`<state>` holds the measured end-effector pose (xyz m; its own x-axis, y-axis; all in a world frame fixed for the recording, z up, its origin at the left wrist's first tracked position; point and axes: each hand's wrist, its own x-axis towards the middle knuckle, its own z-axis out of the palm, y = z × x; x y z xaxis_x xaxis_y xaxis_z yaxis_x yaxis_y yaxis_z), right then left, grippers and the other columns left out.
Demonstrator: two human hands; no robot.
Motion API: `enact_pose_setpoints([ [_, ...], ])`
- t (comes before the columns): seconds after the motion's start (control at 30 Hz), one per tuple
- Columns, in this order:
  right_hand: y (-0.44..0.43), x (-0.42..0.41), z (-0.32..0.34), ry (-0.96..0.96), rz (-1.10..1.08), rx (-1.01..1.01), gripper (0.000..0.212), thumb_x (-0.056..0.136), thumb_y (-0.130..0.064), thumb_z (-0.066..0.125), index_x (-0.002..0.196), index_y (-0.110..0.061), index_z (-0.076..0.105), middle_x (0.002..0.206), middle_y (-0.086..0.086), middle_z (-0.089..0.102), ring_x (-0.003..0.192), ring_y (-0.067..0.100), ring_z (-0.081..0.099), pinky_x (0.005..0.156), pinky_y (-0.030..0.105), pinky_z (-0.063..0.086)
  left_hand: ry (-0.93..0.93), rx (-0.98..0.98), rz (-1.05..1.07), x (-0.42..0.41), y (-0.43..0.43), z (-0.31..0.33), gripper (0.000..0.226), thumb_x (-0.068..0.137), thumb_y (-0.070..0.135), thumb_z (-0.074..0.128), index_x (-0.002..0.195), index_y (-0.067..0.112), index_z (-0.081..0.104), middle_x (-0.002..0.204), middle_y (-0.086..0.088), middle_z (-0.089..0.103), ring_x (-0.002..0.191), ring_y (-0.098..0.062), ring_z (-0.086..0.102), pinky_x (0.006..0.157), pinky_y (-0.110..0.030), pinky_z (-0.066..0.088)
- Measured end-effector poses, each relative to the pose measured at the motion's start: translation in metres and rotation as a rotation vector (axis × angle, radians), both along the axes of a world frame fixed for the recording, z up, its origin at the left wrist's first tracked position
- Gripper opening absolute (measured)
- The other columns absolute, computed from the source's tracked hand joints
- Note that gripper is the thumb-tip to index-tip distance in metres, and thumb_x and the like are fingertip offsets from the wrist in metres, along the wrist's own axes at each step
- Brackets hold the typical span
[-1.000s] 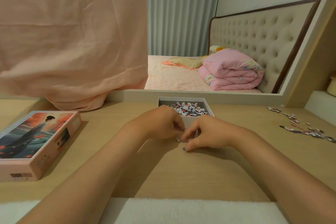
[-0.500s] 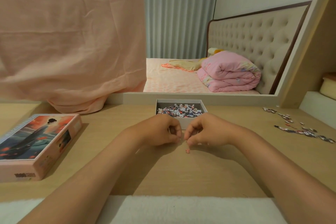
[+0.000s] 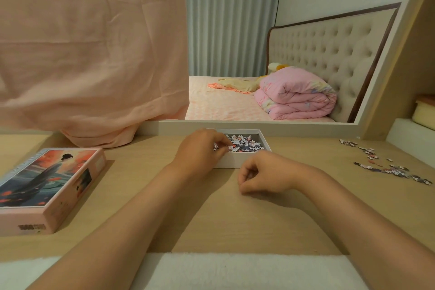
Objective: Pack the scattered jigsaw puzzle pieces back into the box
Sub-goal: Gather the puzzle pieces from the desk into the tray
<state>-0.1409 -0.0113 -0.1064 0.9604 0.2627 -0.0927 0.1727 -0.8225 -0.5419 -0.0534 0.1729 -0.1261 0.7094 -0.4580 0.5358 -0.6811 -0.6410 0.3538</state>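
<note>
Reaching into box (image 3: 231,163): left hand (image 3: 200,149).

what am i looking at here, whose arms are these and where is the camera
There is no machine here. These are a person's bare arms, filmed by one wide-angle camera worn on their head, looking down at a wooden desk. An open white box holds jigsaw pieces. More loose pieces lie at the far right, and a pink illustrated box sits on the left. The left hand reaches over the white box, its curled fingers at the pieces. The right hand rests on the desk, fingers curled. Whether either hand holds a piece is hidden.
</note>
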Motion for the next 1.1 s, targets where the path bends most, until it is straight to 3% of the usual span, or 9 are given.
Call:
enact_pose_setpoints([
  [0.1,-0.004,0.017,0.002,-0.298,-0.258,0.228,0.007,0.078,-0.018,0.079,0.073,-0.021,0.076,0.068,-0.008,0.071,0.053,-0.003,0.056,0.053,0.019,0.045,-0.016,0.011,0.081,0.011,-0.004,-0.007,0.018,0.091,0.033,0.063,0.104,0.035,0.075,0.1,0.01,0.07,0.096,-0.018,0.057,0.08,-0.034,0.045],
  [0.2,-0.007,0.036,0.0,-0.512,-0.441,0.115,0.003,0.081,-0.032,0.077,0.079,-0.034,0.077,0.081,-0.018,0.073,0.074,-0.002,0.06,0.068,0.024,0.044,-0.015,0.067,0.076,0.016,-0.004,-0.014,0.025,0.097,0.037,0.053,0.113,0.033,0.072,0.109,0.005,0.068,0.106,-0.022,0.053,0.088,-0.035,0.041],
  [0.33,-0.008,0.045,-0.015,-0.519,-0.404,-0.164,0.021,0.093,-0.043,0.061,0.109,-0.039,0.074,0.114,-0.014,0.069,0.11,0.014,0.057,0.086,0.033,0.048,0.083,0.161,0.034,0.016,-0.005,-0.023,0.044,0.097,0.053,0.043,0.134,0.034,0.058,0.138,0.005,0.054,0.129,-0.019,0.037,0.11,-0.035,0.027],
  [0.4,-0.011,0.044,-0.018,-0.537,-0.32,-0.164,0.025,0.095,-0.043,0.059,0.116,-0.037,0.072,0.121,-0.012,0.066,0.116,0.017,0.052,0.095,0.038,0.045,0.06,0.243,0.043,0.014,-0.007,-0.023,0.05,0.096,0.059,0.04,0.14,0.036,0.05,0.146,0.005,0.046,0.136,-0.019,0.029,0.114,-0.036,0.021],
  [0.53,-0.026,0.037,-0.016,-0.512,-0.3,-0.084,0.028,0.094,-0.039,0.06,0.119,-0.033,0.071,0.126,-0.007,0.062,0.12,0.018,0.051,0.103,0.041,0.041,-0.045,0.174,0.067,0.004,-0.016,-0.009,0.05,0.095,0.06,0.041,0.14,0.039,0.048,0.146,0.008,0.043,0.136,-0.015,0.027,0.112,-0.036,0.016],
  [0.73,-0.106,0.007,-0.01,-0.473,-0.433,-0.01,0.028,0.092,-0.038,0.063,0.118,-0.032,0.07,0.126,-0.011,0.06,0.12,0.012,0.054,0.106,0.036,0.041,-0.116,0.064,-0.146,-0.023,-0.095,0.018,0.039,0.095,0.049,0.05,0.129,0.032,0.059,0.129,0.009,0.054,0.122,-0.014,0.037,0.1,-0.032,0.03],
  [0.93,-0.212,-0.038,-0.019,-0.35,-0.656,-0.242,0.039,0.093,-0.043,0.058,0.131,-0.031,0.062,0.146,-0.001,0.049,0.135,0.022,0.045,0.112,0.037,0.033,0.017,0.165,-0.305,-0.044,-0.213,0.01,0.045,0.096,0.047,0.051,0.136,0.027,0.053,0.135,0.003,0.053,0.126,-0.019,0.044,0.105,-0.036,0.036],
  [1.1,-0.289,-0.056,-0.038,-0.167,-0.792,-0.442,0.055,0.097,-0.057,0.041,0.147,-0.033,0.043,0.158,0.005,0.033,0.145,0.028,0.029,0.115,0.041,0.024,0.214,0.389,-0.376,-0.047,-0.289,-0.01,0.061,0.098,0.051,0.045,0.151,0.025,0.033,0.159,0.003,0.028,0.146,-0.016,0.022,0.119,-0.033,0.02],
])
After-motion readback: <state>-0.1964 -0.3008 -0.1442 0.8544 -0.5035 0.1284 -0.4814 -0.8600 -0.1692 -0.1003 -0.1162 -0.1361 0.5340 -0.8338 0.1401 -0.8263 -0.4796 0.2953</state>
